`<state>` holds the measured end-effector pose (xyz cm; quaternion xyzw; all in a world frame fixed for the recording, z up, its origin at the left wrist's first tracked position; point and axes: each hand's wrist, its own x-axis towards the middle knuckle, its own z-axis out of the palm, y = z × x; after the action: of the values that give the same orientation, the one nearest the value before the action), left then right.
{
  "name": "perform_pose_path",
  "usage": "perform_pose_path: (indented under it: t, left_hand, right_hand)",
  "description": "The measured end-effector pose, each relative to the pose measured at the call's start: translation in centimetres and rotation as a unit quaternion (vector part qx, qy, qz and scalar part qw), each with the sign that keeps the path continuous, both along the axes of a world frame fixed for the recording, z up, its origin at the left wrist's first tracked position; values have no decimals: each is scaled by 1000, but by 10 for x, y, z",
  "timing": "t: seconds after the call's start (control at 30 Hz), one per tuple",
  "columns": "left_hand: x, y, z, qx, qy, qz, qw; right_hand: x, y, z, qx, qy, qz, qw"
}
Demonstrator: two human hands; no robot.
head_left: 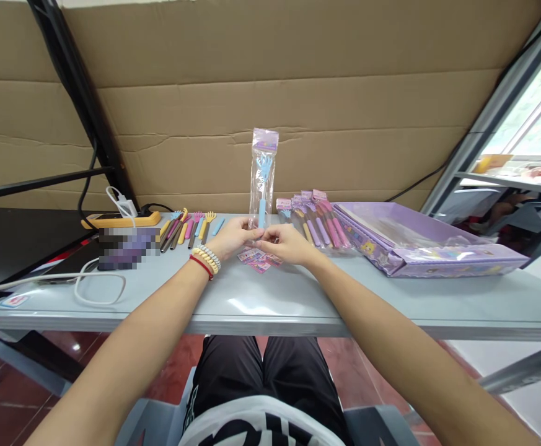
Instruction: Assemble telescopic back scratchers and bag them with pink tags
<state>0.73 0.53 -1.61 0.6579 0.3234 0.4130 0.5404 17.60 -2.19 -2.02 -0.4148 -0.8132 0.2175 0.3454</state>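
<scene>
Fingertips of the left hand (233, 237) and the right hand (286, 242) meet at the lower end of a clear packet (263, 179), pinching it closed-fingered from either side so that it stands upright above the grey table (298, 297). The packet holds one pale blue hand-shaped stick (263, 186), its open-palm head near the top, beneath a purple printed header card (265, 139). Just under the hands lie small pink and purple printed cards (257, 259), partly covered by the fingers; their print is too small to read. To the right, a row of filled packets (316, 220) with like headers rests beside a purple printed box (419, 244) under clear film; its contents cannot be made out. To the left lie loose hand-shaped sticks (189, 228) in pink, yellow, blue and brown, then an orange power strip (121, 220) with a white charger, and a blurred-out patch. The left wrist bears beaded bracelets (206, 258). Corrugated cardboard (270, 93) backs the table.
</scene>
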Motion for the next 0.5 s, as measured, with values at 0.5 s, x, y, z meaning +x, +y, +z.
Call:
perform_pose_path:
  t: [0.5]
  left_hand:
    - [-2, 0, -1, -12, 5, -122, 992]
  right_hand:
    - [4, 8, -3, 82, -56, -174, 980]
